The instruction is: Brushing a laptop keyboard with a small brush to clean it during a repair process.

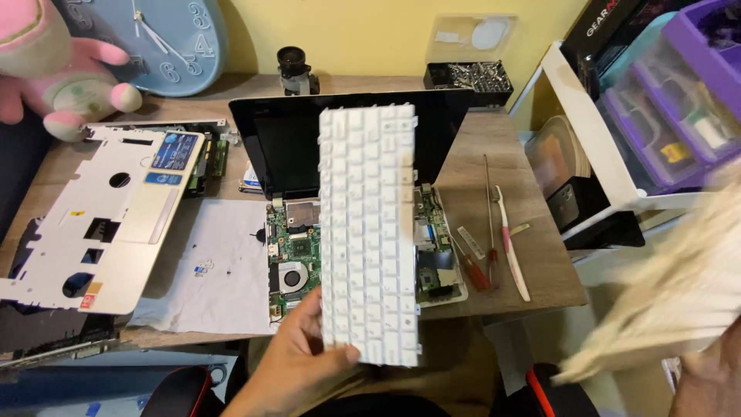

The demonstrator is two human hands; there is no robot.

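My left hand grips the lower edge of a white laptop keyboard and holds it upright, keys facing me. Behind it lies an opened laptop with its green circuit board and fan exposed and its dark screen tilted back. At the bottom right, my right hand is only partly in view and holds a wide brush with cream bristles. The brush is motion-blurred and sits to the right of the keyboard, apart from it.
A white laptop case panel lies at the left beside a sheet of white paper. Red screwdrivers and a toothbrush lie right of the laptop. A box of screws, a blue clock, a plush toy and a purple drawer unit surround the desk.
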